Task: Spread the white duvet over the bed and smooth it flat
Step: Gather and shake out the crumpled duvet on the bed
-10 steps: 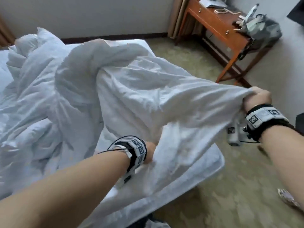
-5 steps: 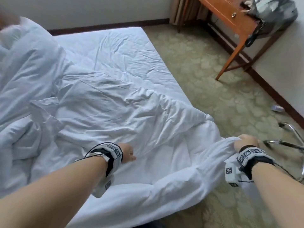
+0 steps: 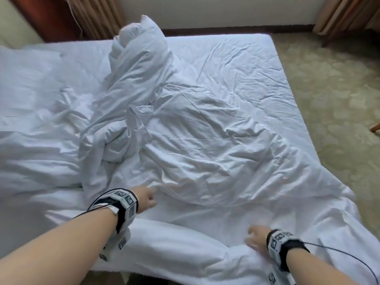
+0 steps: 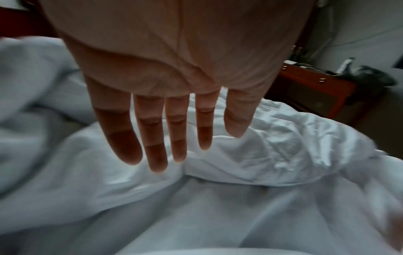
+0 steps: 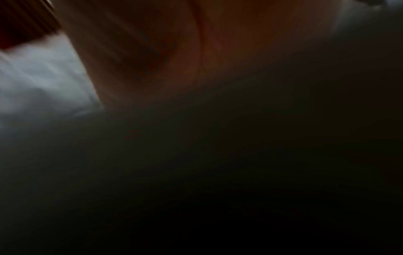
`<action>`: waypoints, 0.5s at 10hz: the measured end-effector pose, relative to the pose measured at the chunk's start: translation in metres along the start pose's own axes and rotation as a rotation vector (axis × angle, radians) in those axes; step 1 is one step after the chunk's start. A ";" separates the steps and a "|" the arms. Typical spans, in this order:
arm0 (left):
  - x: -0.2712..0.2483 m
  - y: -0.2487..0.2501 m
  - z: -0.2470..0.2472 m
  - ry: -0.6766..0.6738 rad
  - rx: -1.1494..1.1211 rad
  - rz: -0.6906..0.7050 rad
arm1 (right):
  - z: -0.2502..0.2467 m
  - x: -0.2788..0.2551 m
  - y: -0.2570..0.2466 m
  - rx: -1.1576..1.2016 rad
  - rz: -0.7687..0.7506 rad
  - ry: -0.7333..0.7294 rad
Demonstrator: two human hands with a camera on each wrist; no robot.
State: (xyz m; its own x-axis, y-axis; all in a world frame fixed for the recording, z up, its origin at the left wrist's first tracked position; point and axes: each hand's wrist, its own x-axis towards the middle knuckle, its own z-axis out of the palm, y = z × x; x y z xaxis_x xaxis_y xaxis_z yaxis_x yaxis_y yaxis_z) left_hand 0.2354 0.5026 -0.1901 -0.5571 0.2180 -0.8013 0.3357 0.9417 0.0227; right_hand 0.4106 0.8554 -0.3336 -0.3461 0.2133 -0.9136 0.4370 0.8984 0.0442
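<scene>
The white duvet (image 3: 205,130) lies crumpled across the bed (image 3: 236,50), with a tall bunched ridge (image 3: 139,64) running toward the far side. Its near edge hangs over the bed's front. My left hand (image 3: 147,197) hovers just over the duvet's near folds. In the left wrist view its fingers (image 4: 174,138) are straight and spread, holding nothing. Blurred by motion, my right hand (image 3: 255,239) lies flat on the duvet's thick near edge. The right wrist view is dark and shows only a blur of palm (image 5: 174,51) against cloth.
More rumpled white bedding (image 3: 30,95) covers the bed's left part. Patterned carpet (image 3: 333,89) runs along the right side of the bed. Curtains (image 3: 96,15) hang at the far wall. A wooden desk (image 4: 316,89) with a bag (image 4: 370,77) stands beyond the bed.
The duvet, held up in the air a second ago, has dropped onto the bed. My right hand left the hanging corner and moved onto the near edge. My left hand's fingers straightened.
</scene>
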 end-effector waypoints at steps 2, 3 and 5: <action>-0.030 -0.082 0.011 0.010 -0.140 -0.226 | 0.021 0.092 -0.061 0.045 1.290 0.730; -0.044 -0.111 0.008 0.049 -0.176 -0.281 | -0.026 0.053 -0.056 -0.100 0.441 0.360; -0.052 -0.171 -0.013 0.168 -0.232 -0.313 | -0.138 -0.060 -0.254 -0.125 -0.314 0.352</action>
State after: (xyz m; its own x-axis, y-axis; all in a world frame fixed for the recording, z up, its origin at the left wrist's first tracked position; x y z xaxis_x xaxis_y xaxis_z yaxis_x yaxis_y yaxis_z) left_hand 0.1971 0.3340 -0.1441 -0.7274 -0.0675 -0.6829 -0.0385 0.9976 -0.0575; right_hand 0.2058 0.6676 -0.2344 -0.7148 0.0223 -0.6990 0.1712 0.9747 -0.1440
